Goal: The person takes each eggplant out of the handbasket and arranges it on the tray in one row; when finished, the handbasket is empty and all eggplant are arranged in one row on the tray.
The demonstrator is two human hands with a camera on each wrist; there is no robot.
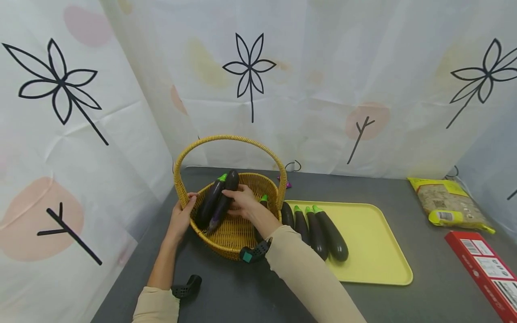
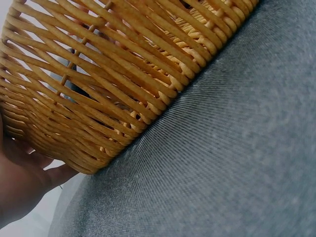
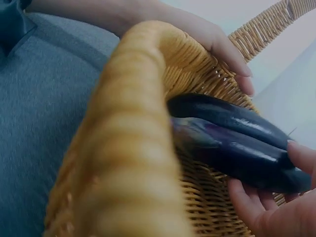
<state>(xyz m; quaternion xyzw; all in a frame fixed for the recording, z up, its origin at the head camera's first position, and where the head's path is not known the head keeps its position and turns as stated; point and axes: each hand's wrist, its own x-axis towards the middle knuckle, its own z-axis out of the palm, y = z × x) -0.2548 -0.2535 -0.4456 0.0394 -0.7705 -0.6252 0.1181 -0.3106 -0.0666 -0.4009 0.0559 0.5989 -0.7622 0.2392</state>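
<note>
I saw a wicker basket near the centre of the head view, on a dark grey table, its handle arching above it. The left hand gripped the basket's left rim, the thumb over the edge. The right hand reached inside and pinched a dark eggplant between its thumb and fingers; my right wrist view showed that grip at the lower right. A second eggplant with a green cap lay alongside, just left of the held one. A third eggplant sat at the basket's right side, partly hidden by the right forearm.

Right of centre, I found a yellow tray with four more eggplants bunched side by side along its left part. At the far right lay a yellow-topped bag and, below it in the frame, a red box. A pale curtain printed with line-drawn flowers filled the upper frame.
</note>
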